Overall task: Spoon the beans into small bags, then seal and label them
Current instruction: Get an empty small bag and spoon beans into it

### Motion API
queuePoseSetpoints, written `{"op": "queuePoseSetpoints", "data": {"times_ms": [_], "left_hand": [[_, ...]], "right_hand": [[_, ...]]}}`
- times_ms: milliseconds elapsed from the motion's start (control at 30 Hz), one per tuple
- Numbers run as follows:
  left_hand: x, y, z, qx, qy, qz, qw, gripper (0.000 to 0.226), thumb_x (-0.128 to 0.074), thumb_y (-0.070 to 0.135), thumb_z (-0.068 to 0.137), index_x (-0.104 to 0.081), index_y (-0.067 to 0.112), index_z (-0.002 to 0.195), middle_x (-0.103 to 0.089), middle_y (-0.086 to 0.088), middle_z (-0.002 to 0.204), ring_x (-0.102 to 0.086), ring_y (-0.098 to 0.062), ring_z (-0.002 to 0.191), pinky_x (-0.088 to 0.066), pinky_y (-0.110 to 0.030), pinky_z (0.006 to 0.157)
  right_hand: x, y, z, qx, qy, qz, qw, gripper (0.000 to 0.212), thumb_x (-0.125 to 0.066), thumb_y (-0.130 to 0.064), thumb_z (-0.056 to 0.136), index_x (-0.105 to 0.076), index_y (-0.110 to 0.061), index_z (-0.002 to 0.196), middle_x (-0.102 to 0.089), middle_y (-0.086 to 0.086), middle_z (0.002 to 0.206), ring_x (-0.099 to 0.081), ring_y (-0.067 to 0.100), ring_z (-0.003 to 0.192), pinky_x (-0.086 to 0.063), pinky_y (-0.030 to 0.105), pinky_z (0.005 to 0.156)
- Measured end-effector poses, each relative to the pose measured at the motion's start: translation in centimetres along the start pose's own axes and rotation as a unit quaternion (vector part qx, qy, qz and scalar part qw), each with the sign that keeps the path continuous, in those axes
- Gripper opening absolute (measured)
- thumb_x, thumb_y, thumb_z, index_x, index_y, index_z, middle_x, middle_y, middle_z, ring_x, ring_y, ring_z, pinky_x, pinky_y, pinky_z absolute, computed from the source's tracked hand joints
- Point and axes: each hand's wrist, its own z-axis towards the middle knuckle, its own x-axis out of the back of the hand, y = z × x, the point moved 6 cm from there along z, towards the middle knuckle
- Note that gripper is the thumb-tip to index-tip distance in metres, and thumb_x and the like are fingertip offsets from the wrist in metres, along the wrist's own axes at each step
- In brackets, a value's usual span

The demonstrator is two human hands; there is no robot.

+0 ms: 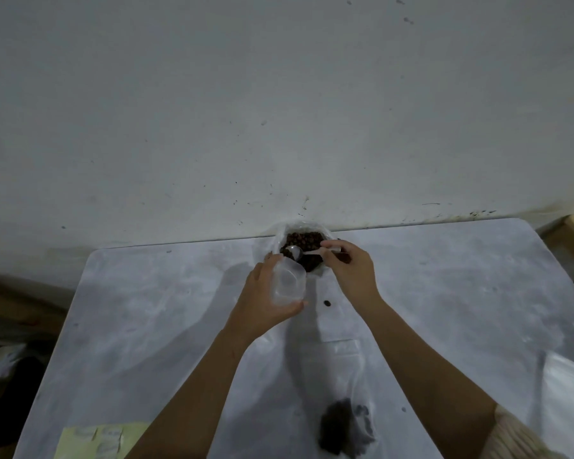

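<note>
The left hand wraps its fingers around a small clear bag held just beside the beans, seemingly to shorten the trip for the spoon pinched in the right hand.

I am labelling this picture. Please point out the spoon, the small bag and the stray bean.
spoon [294,251], head view, on its bowl.
small bag [287,286], head view, on its clear side.
stray bean [327,303], head view, on its middle.

Dark brown beans (yellow labels)
</note>
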Motion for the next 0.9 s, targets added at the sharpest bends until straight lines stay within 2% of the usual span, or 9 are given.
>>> {"op": "queuePoseSetpoints", "data": {"times_ms": [67,133,267,367,433,533,633,700,900], "left_hand": [[-0.5,-0.5,0.2,0.011,0.002,-0.004,1.000,0.092,-0.076,0.052,0.063,-0.022,0.048,0.136,-0.034,0.013,0.135,-0.036,-0.011,0.129,-0.040,-0.042,0.105],[-0.7,-0.9,0.4,0.015,0.005,-0.009,1.000,0.093,-0.077,0.052,0.063,-0.021,0.049,0.137,-0.034,0.013,0.137,-0.036,-0.011,0.129,-0.040,-0.043,0.105],[-0.5,-1.1,0.8,0.012,0.013,-0.009,1.000,0.091,-0.076,0.058,0.062,-0.021,0.053,0.135,-0.033,0.017,0.135,-0.038,-0.012,0.129,-0.040,-0.042,0.105],[-0.2,-1.0,1.3,0.006,0.016,0.009,1.000,0.089,-0.078,0.051,0.066,-0.024,0.044,0.137,-0.037,0.012,0.128,-0.038,-0.012,0.124,-0.040,-0.038,0.103],[0.0,-0.7,1.6,-0.006,0.013,0.029,0.999,0.088,-0.079,0.047,0.067,-0.027,0.039,0.138,-0.039,0.010,0.121,-0.039,-0.011,0.119,-0.041,-0.035,0.100],[0.0,-0.6,2.2,-0.011,-0.005,0.053,0.999,0.089,-0.079,0.043,0.069,-0.026,0.036,0.140,-0.037,0.010,0.120,-0.037,-0.009,0.117,-0.037,-0.028,0.097],[0.0,-0.7,2.7,-0.004,-0.021,0.046,0.999,0.091,-0.080,0.041,0.068,-0.026,0.034,0.141,-0.038,0.010,0.123,-0.036,-0.008,0.119,-0.035,-0.027,0.097],[0.0,-0.8,2.8,-0.006,-0.030,0.042,0.999,0.091,-0.080,0.040,0.068,-0.026,0.033,0.141,-0.037,0.012,0.124,-0.036,-0.007,0.120,-0.035,-0.027,0.099],[0.1,-1.3,2.9,0.001,-0.029,0.037,0.999,0.091,-0.079,0.044,0.068,-0.026,0.036,0.141,-0.038,0.014,0.126,-0.036,-0.006,0.121,-0.034,-0.027,0.100]], "right_hand": [[-0.4,0.4,0.1,-0.012,0.001,0.048,0.999,0.012,-0.057,-0.015,0.092,-0.069,-0.017,0.096,-0.065,0.003,0.081,-0.061,0.002,0.067,-0.048,0.015,0.070],[0.3,0.4,0.0,0.007,0.036,0.052,0.998,0.015,-0.053,-0.017,0.094,-0.068,-0.015,0.097,-0.065,0.007,0.088,-0.062,0.000,0.066,-0.048,0.011,0.067],[3.3,-0.7,0.0,0.120,0.105,-0.002,0.987,0.020,-0.048,-0.013,0.097,-0.067,-0.007,0.100,-0.063,0.006,0.093,-0.063,0.008,0.073,-0.049,0.011,0.069],[3.7,-1.0,-0.1,0.196,0.093,-0.053,0.975,0.022,-0.045,-0.010,0.097,-0.065,-0.004,0.101,-0.060,0.004,0.092,-0.062,0.011,0.072,-0.049,0.010,0.069],[2.9,-0.7,-0.2,0.208,0.077,-0.079,0.972,0.022,-0.044,-0.008,0.097,-0.065,-0.003,0.100,-0.061,0.005,0.091,-0.061,0.006,0.070,-0.047,0.008,0.069],[1.5,0.9,0.0,0.112,0.088,-0.024,0.989,0.021,-0.044,-0.011,0.098,-0.064,-0.007,0.096,-0.063,0.005,0.084,-0.061,0.001,0.066,-0.047,0.009,0.069],[0.3,2.8,0.3,-0.013,0.088,0.072,0.993,0.024,-0.042,-0.010,0.098,-0.064,-0.008,0.087,-0.063,0.002,0.071,-0.061,0.007,0.062,-0.055,0.028,0.075],[-0.3,3.6,0.5,-0.066,0.088,0.115,0.987,0.025,-0.042,-0.006,0.097,-0.064,-0.005,0.086,-0.063,0.001,0.071,-0.062,0.005,0.059,-0.055,0.033,0.077],[0.5,4.0,1.0,-0.118,0.145,0.187,0.964,0.024,-0.044,-0.007,0.096,-0.064,-0.002,0.084,-0.062,0.004,0.074,-0.062,0.007,0.059,-0.056,0.021,0.068]]}}
